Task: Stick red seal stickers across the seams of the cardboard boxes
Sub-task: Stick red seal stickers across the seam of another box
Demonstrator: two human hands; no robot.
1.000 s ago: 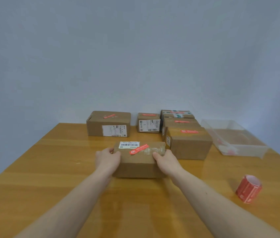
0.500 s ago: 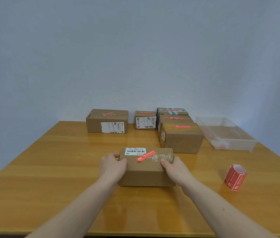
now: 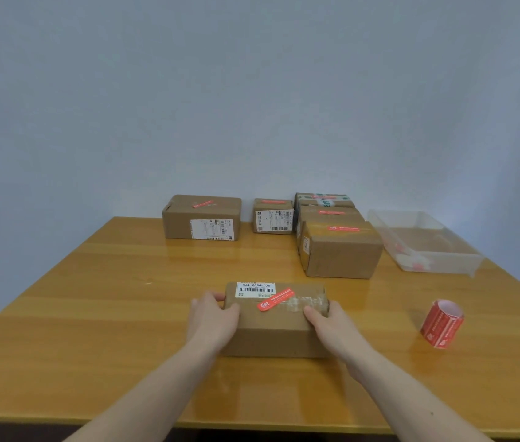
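Seen from the head camera, a person held a cardboard box (image 3: pixel 276 317) between both hands on a wooden table (image 3: pixel 92 298). The left hand (image 3: pixel 212 315) gripped its left end, fingers curled round the far corner; the right hand (image 3: pixel 328 320) gripped the right end, thumb on top. A red seal sticker (image 3: pixel 276 299) lay slantwise across the taped seam, beside a white barcode label (image 3: pixel 254 289). A roll of red stickers (image 3: pixel 441 323) stood well to the right. Five other sealed boxes (image 3: pixel 341 250) sat near the wall, beside a clear plastic tray (image 3: pixel 424 242).
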